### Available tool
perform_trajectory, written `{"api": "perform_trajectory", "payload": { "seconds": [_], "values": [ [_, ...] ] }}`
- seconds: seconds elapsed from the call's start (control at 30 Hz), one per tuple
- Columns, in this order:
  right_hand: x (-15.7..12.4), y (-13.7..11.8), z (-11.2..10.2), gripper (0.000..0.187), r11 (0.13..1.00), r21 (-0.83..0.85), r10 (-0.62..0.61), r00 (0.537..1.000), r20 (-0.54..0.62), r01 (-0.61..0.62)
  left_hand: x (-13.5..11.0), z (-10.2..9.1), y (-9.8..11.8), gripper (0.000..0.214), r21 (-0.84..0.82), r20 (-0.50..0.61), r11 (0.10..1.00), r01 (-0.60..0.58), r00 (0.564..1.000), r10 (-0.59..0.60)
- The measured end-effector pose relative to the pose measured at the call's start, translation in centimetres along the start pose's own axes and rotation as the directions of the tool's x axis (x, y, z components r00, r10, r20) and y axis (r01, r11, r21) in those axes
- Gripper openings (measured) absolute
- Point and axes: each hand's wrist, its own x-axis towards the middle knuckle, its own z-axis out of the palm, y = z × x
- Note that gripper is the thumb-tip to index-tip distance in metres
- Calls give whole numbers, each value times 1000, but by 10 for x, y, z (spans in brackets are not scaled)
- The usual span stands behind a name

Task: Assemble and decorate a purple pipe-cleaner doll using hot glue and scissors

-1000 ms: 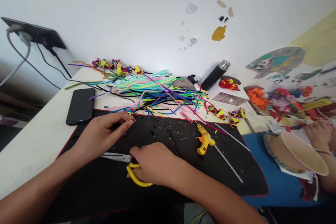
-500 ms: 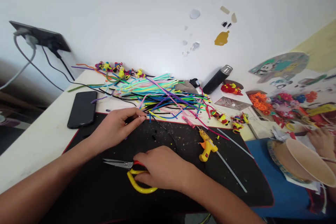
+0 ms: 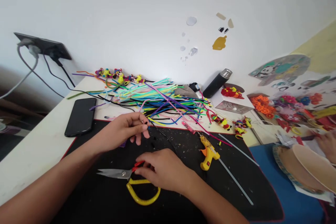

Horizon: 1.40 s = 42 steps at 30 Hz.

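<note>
My left hand [image 3: 120,133] hovers over the back edge of the black mat [image 3: 86,196], thumb and forefinger pinched on the end of a thin black pipe cleaner [image 3: 162,135] that trails right across the mat. A purple scrap shows under that palm. My right hand [image 3: 161,170] lies on the mat with its fingers curled over the handles of the scissors [image 3: 115,173]. Their yellow loop sticks out below the hand and the blades point left. The pile of coloured pipe cleaners [image 3: 162,96] lies just behind my left fingertips.
A black phone [image 3: 80,116] lies at the left, a yellow glue gun [image 3: 208,150] and clear glue sticks [image 3: 235,181] at the right of the mat. A black bottle [image 3: 216,78] and small figures [image 3: 222,121] sit behind. Another person's hand [image 3: 328,143] and a paper bowl [image 3: 312,166] are at far right.
My left hand has slid right along the mat's back edge toward the pipe cleaner pile. My right hand has shifted slightly up the scissors, so more of the yellow loop shows.
</note>
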Motion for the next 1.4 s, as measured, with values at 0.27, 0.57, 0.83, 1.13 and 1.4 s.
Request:
{"api": "perform_trajectory", "payload": {
  "seconds": [0.27,0.57,0.83,1.13,1.4],
  "values": [
    [18,17,5,19,997,58,65,968,-244,-52,-4,-2,-5,35,3,-16,999,36,999,-36],
    [21,4,17,23,992,-27,-123,978,-168,120,-3,-9,-7,35,-57,-121,998,-28,992,21],
    [41,27,-5,35,763,646,396,795,-460,-6,1,-13,-14,39,-65,-106,998,12,994,-19],
    [75,38,-20,38,728,667,427,654,-624,160,-3,1,-17,26,585,-47,807,-80,990,133],
    [70,66,0,34,879,475,319,679,-661,49,-4,23,-28,18,857,82,510,-78,997,16]
  ]
}}
